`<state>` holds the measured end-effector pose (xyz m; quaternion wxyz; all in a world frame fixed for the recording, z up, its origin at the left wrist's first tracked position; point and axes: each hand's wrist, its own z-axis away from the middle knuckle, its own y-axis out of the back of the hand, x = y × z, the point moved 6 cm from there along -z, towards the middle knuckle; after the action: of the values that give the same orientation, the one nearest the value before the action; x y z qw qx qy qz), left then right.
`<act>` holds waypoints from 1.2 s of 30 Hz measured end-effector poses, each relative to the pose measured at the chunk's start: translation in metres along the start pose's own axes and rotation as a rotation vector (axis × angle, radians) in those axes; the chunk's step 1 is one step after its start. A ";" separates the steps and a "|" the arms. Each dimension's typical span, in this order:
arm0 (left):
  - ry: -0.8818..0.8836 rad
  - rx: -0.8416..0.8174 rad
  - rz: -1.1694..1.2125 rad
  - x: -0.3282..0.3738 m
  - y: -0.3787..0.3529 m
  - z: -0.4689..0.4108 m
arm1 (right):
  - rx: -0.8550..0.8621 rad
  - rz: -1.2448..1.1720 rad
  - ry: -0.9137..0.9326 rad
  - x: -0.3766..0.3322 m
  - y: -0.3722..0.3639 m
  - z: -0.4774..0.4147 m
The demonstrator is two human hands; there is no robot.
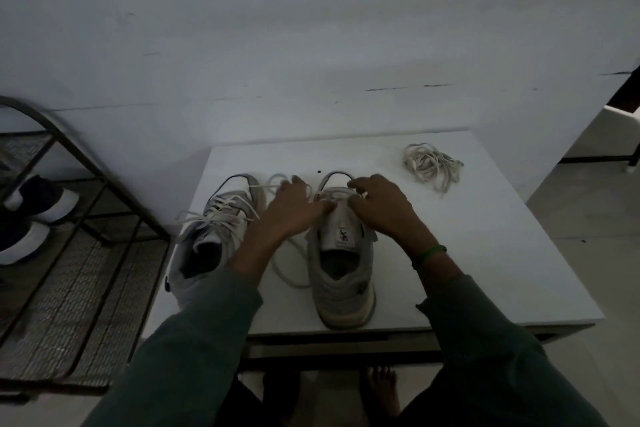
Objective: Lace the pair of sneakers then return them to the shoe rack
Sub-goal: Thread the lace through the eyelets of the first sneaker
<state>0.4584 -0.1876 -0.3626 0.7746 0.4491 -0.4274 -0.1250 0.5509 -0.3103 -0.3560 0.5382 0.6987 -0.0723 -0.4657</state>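
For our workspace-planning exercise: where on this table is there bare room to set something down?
Free: the white table right of the right-hand grey sneaker, nearer than the tangled white lace bundle. Crowded: between the left-hand grey sneaker and it, around the left hand.

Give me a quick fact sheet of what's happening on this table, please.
Setting: white table, shoe rack to its left
Laced sneaker: stands on the left
Other sneaker: being laced near the toe
Left hand: rests on its front, grip unclear
Right hand: fingers curled on the lace
Spare laces: bundled, table's far right
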 end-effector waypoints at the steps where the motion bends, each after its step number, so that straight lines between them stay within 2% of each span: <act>1: -0.027 -0.037 -0.011 0.003 -0.006 0.004 | 0.007 -0.002 0.021 -0.003 0.001 -0.006; 5: -0.168 -0.085 0.008 0.016 -0.024 0.014 | -0.106 0.191 0.030 -0.010 -0.017 -0.020; 8: -0.228 -0.057 0.135 0.021 -0.029 0.021 | -0.096 0.223 -0.008 -0.011 -0.018 -0.024; 11: -0.216 -0.021 0.154 0.020 -0.033 0.022 | -0.139 0.217 -0.023 -0.008 -0.023 -0.030; 12: -0.215 0.007 0.154 0.020 -0.034 0.021 | -0.162 0.129 -0.044 -0.006 -0.024 -0.031; 14: -0.192 0.039 0.145 0.016 -0.038 0.018 | -0.214 -0.260 -0.174 0.003 -0.018 -0.027; 18: -0.121 0.030 0.147 0.009 -0.038 0.014 | -0.112 -0.975 -0.439 0.029 -0.006 -0.016; 19: -0.123 0.042 0.163 0.010 -0.034 0.015 | -0.101 -1.086 -0.458 0.030 -0.008 -0.015; 21: -0.128 0.058 0.198 0.012 -0.031 0.018 | -0.106 -1.145 -0.463 0.025 -0.010 -0.016; 23: -0.127 0.073 0.225 0.011 -0.031 0.019 | -0.088 -0.920 -0.409 0.021 -0.002 -0.016; 27: -0.167 0.095 0.241 0.011 -0.030 0.022 | 0.057 -0.331 -0.038 0.009 0.019 -0.022; 29: -0.179 0.091 0.227 0.012 -0.029 0.024 | 0.014 0.060 0.049 -0.001 0.007 -0.022; 32: -0.203 0.074 0.219 0.012 -0.030 0.025 | -0.066 0.364 0.078 -0.018 -0.014 -0.021; 34: -0.219 0.083 0.232 0.013 -0.028 0.026 | -0.079 0.424 0.100 -0.025 -0.021 -0.023; 35: -0.231 0.093 0.243 0.014 -0.027 0.028 | -0.059 0.282 0.081 -0.023 -0.020 -0.025; 36: -0.243 0.103 0.246 0.016 -0.026 0.029 | -0.036 -0.022 0.002 -0.016 -0.014 -0.026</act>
<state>0.4504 -0.2281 -0.3681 0.7025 0.4140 -0.5757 -0.0605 0.5550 -0.2766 -0.3587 0.5456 0.6900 -0.0557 -0.4724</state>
